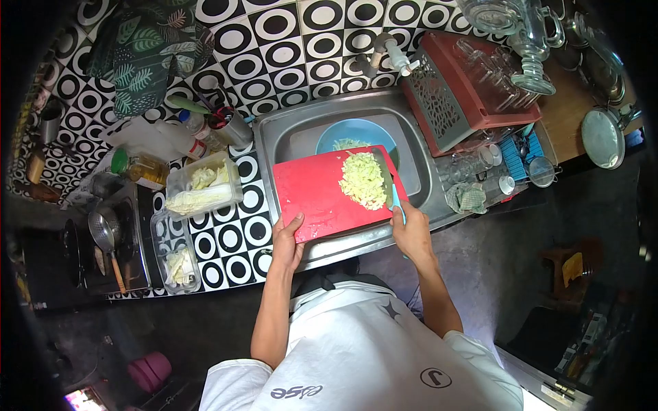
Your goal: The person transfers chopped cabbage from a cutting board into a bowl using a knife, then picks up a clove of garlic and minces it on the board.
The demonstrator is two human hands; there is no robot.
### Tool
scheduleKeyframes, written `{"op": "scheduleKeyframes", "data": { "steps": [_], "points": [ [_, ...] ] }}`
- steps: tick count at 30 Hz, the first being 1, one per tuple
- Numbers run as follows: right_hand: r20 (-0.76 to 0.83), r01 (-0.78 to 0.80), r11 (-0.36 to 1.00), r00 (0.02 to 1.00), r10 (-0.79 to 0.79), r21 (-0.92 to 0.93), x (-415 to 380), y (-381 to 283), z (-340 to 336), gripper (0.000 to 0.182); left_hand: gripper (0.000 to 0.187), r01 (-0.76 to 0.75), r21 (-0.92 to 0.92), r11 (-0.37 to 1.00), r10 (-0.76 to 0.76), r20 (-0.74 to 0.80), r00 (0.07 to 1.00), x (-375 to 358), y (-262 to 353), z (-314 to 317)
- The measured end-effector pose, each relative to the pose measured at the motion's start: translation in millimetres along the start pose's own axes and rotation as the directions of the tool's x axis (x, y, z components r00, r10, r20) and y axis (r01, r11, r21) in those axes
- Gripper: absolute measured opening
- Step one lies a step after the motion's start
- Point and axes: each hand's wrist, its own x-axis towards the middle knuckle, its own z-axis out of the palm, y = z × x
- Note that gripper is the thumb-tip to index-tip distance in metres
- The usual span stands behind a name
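A red cutting board (305, 195) is held over the metal sink, partly covering a blue bowl (373, 130). My left hand (287, 240) grips the board's near left corner, thumb on top. Chopped pale green cabbage (363, 181) lies heaped on the board's right half. My right hand (413, 233) is closed around the blue handle of a knife (396, 198), whose blade rests along the right side of the heap. More chopped pieces (349, 144) show inside the bowl; the board hides the rest of it.
The sink (274, 130) has a tap (373, 58) at its back wall. Left of it stand a plastic container of cabbage leaves (205, 185), a smaller container (179, 267) and bottles. A red dish rack (445, 96) with glasses stands right. A skimmer (103, 229) lies on the stove.
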Motion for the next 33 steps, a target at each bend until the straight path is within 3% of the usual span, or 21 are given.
{"op": "scheduleKeyframes", "data": {
  "steps": [10, 22, 25, 29, 31, 33],
  "points": [
    [0.020, -0.007, 1.000, 1.000, 0.008, -0.024, 0, -9, -6, 0.023, 0.036, 0.016, 0.011, 1.000, -0.016, 0.015, 1.000, -1, -5, -2],
    [0.080, 0.148, 0.982, 0.987, -0.139, -0.116, 21, 3, -28, 0.027, 0.032, 0.059, 0.009, 0.998, -0.060, 0.031, 0.998, 0, -2, -12],
    [0.076, 0.252, 0.962, 0.966, -0.245, -0.108, 33, 4, -41, 0.029, 0.032, 0.064, -0.001, 0.998, -0.064, 0.037, 0.997, 2, -1, -14],
    [0.135, 0.182, 0.980, 0.976, -0.169, -0.087, 56, 20, -46, 0.030, 0.034, 0.060, -0.024, 0.998, -0.059, 0.037, 0.998, 2, 1, -13],
    [0.152, 0.149, 0.984, 0.975, -0.162, 0.094, 65, 20, -46, 0.030, 0.034, 0.066, -0.025, 0.998, -0.065, 0.034, 0.997, 3, 3, -13],
    [0.142, 0.173, 0.982, 0.973, -0.183, 0.081, 69, 14, -48, 0.032, 0.034, 0.074, -0.049, 0.996, -0.071, 0.045, 0.996, 4, 5, -11]
  ]
}}
